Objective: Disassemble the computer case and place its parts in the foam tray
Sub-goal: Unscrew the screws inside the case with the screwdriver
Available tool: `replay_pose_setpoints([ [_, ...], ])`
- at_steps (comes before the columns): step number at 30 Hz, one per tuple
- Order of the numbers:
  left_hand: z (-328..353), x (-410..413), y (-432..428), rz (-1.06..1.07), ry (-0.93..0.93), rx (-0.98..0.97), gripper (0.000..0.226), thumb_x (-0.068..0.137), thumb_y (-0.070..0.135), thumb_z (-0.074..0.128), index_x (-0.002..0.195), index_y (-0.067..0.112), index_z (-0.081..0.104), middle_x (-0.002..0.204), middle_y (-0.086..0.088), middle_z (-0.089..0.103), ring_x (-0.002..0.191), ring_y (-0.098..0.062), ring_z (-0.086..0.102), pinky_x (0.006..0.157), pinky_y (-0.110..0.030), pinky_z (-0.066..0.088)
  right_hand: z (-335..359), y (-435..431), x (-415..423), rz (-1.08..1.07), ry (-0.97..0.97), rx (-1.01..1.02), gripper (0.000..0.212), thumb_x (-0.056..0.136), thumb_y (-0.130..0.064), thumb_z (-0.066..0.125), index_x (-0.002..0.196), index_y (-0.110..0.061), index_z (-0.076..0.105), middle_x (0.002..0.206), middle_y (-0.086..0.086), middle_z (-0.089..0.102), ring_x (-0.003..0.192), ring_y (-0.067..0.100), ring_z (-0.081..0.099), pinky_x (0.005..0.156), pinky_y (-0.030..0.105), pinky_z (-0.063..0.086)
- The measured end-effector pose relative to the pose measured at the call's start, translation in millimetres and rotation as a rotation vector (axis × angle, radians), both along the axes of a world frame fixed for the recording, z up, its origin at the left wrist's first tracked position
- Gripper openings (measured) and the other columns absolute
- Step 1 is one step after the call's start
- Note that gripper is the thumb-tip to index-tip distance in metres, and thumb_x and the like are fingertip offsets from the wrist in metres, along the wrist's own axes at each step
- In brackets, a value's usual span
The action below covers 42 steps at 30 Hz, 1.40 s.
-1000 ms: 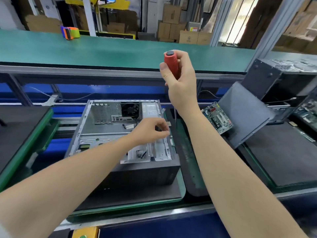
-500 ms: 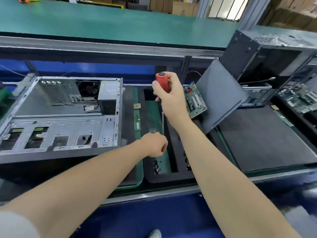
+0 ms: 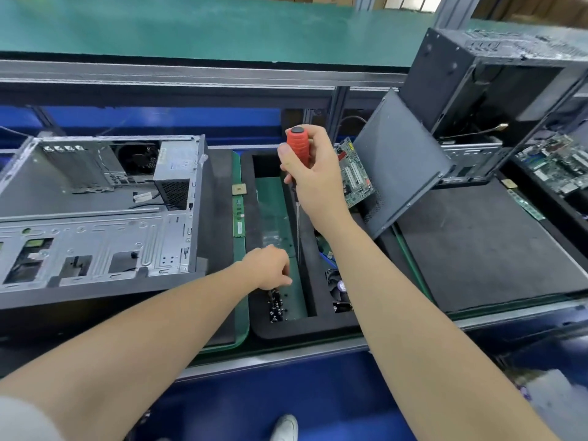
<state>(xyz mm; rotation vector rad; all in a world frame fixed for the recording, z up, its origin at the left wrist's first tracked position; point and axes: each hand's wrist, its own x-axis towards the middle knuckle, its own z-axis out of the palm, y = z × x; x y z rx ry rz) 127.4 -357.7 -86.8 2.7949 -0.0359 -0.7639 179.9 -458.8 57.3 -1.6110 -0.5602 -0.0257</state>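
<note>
Tagger: Left hand (image 3: 270, 268) is off the computer case (image 3: 105, 211) since a second ago. It's now over the foam tray (image 3: 280, 327), knuckles up, fingers curled down onto the screws (image 3: 276, 305).

Checker: Holding one?

Tagger: Can't tell, fingertips are hidden. Right hand (image 3: 313, 173) is raised above the tray, fist clenched round the red handle of the screwdriver (image 3: 298, 146). Shaft points straight down, tip just beside the left knuckles.

Checker: Case location?

Tagger: Left of the tray, lying on its side, open face up. Tray sits just beside it on the right.

Checker: Counts?

Tagger: Two hands, one screwdriver, one heap of screws, too small to count. One fan (image 3: 339, 286) in the tray's right compartment. One RAM stick (image 3: 238, 216) and one CPU chip (image 3: 239, 188) between case and tray.

Checker: Surroundings, occlusion?

Tagger: One motherboard (image 3: 354, 173) leans behind the right hand, partly covered by it. One grey side panel (image 3: 401, 173) leans against a second case (image 3: 496, 74) at right. Right forearm crosses the tray's right compartment and hides part of it. Green conveyor belt (image 3: 191, 27) runs behind everything.
</note>
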Motion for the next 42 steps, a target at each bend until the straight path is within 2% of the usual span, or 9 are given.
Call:
replay_pose_setpoints([
  [2,21.0,6.2,9.2,0.037,-0.047,-0.079,0.043,0.099,0.042,0.061,0.135,0.019,0.062,0.124,-0.003,0.067,0.111,-0.023,0.062,0.093,-0.035,0.052,12.6,9.4,-4.8,0.01,-0.039,0.012,0.025,0.104,-0.018,0.066,0.125,-0.009,0.056,0.098,0.007,0.064,0.088,0.034,0.067,0.078,0.056,0.058],
  [4,50.0,9.4,20.5,0.082,-0.113,-0.18,0.042,0.099,0.038,0.059,0.137,0.019,0.058,0.118,-0.003,0.068,0.111,-0.022,0.06,0.087,-0.03,0.047,30.3,23.4,-11.2,0.032,-0.103,0.029,0.025,0.104,-0.018,0.065,0.125,-0.007,0.056,0.095,0.002,0.062,0.084,0.032,0.066,0.076,0.057,0.057],
  [7,97.8,0.8,43.3,0.153,-0.252,-0.383,0.036,0.1,0.034,0.059,0.136,0.028,0.057,0.123,0.005,0.066,0.111,-0.017,0.061,0.094,-0.03,0.048,62.3,51.7,-27.5,0.081,-0.212,0.046,0.024,0.104,-0.021,0.065,0.125,-0.012,0.056,0.097,0.001,0.061,0.084,0.037,0.064,0.075,0.053,0.057],
  [12,147.3,-44.5,103.2,0.306,-0.466,-0.542,0.01,0.103,0.031,0.056,0.111,0.036,0.059,0.108,0.014,0.067,0.093,0.002,0.062,0.077,-0.018,0.05,107.5,110.2,-69.8,0.253,-0.358,0.095,0.025,0.103,-0.019,0.066,0.126,-0.012,0.057,0.098,-0.006,0.059,0.083,0.025,0.062,0.077,0.049,0.059],
  [15,156.5,-76.3,154.2,0.36,-0.539,-0.464,0.031,0.104,0.014,0.05,0.093,0.04,0.062,0.1,0.014,0.068,0.081,0.007,0.059,0.067,-0.013,0.045,124.2,147.7,-98.9,0.366,-0.367,0.141,0.026,0.104,-0.016,0.065,0.127,-0.009,0.055,0.099,0.001,0.059,0.077,0.021,0.061,0.068,0.033,0.054],
  [21,153.8,-144.2,257.3,0.413,-0.492,-0.398,0.041,0.099,-0.004,0.042,0.109,0.02,0.075,0.094,0.029,0.072,0.093,0.008,0.067,0.08,-0.007,0.047,138.6,217.1,-151.2,0.493,-0.323,0.214,0.027,0.106,-0.013,0.062,0.129,-0.006,0.052,0.095,0.015,0.06,0.072,0.023,0.061,0.065,0.031,0.053],
  [26,144.6,-183.2,313.0,0.383,-0.488,-0.444,0.06,0.091,-0.011,0.037,0.095,0.037,0.073,0.096,0.026,0.074,0.095,0.007,0.068,0.082,-0.005,0.047,139.4,266.2,-184.8,0.498,-0.278,0.221,0.029,0.107,-0.018,0.063,0.131,-0.008,0.051,0.095,0.016,0.059,0.07,0.021,0.06,0.065,0.036,0.055],
  [32,130.6,-201.9,353.9,0.311,-0.402,-0.481,0.063,0.086,-0.011,0.035,0.095,0.035,0.077,0.097,0.02,0.077,0.102,0.006,0.069,0.097,-0.027,0.051,127.8,307.7,-208.0,0.428,-0.244,0.175,0.028,0.107,-0.022,0.063,0.13,-0.011,0.051,0.101,0.022,0.061,0.068,0.019,0.062,0.068,0.038,0.056],
  [42,115.3,-197.9,375.7,0.143,-0.297,-0.516,0.057,0.09,-0.005,0.041,0.104,0.038,0.076,0.1,0.023,0.076,0.105,0.011,0.065,0.095,-0.024,0.046,108.0,329.7,-209.9,0.289,-0.214,0.15,0.028,0.107,-0.025,0.061,0.129,-0.011,0.051,0.102,0.026,0.061,0.067,0.018,0.061,0.063,0.037,0.055],
])
